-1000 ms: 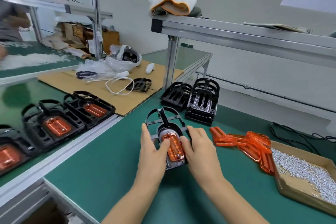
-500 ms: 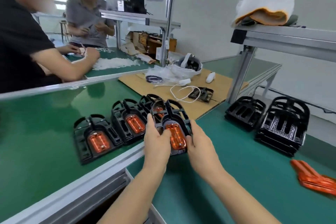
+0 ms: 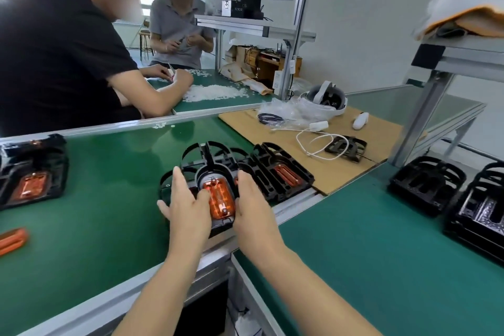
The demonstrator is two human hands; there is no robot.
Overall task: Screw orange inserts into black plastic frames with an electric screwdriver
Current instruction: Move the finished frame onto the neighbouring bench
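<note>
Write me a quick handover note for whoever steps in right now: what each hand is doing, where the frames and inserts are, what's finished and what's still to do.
Left hand and right hand: both grip one black frame by its sides, its orange insert seated, over the left green belt.
Done: another assembled frame sits just right of it, one more at far left.
Left: set this one down in the row. Empty frames are stacked on the right bench; a loose orange insert lies at the left edge. The screwdriver is not in view.
</note>
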